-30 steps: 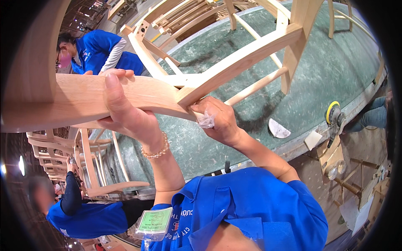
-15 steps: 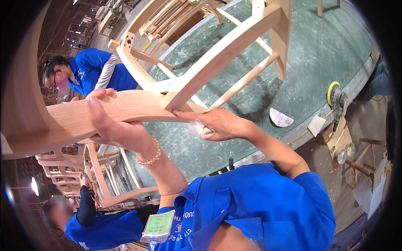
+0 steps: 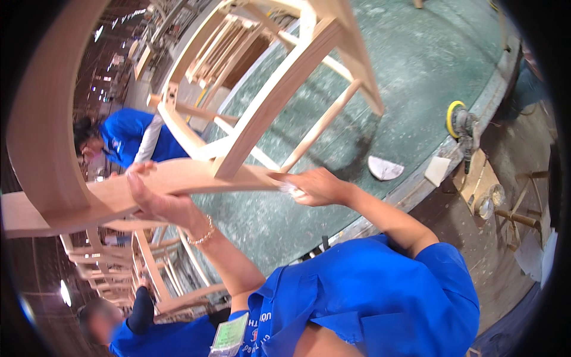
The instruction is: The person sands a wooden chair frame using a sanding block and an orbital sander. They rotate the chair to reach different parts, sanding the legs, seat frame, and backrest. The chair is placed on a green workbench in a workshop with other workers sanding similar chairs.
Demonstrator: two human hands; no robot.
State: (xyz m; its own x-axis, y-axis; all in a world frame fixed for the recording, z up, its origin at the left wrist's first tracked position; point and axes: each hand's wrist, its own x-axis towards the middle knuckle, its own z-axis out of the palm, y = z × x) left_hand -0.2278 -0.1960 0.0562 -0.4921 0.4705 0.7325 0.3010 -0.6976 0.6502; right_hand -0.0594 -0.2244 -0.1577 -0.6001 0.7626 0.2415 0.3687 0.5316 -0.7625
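Head view: left hand clasps the chair; right hand pinches a white wad; even pressure should work best.

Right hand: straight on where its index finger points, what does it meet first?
The right hand would first meet the curved wooden chair part, which it seems to touch. Farther along, roughly in line, is the left hand, though depth is unclear.

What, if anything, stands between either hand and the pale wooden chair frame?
Nothing visible blocks the left hand: it grips the chair frame directly. The right hand holds a small whitish wad close to the frame's near end; blur hides whether that wad sits between skin and wood.
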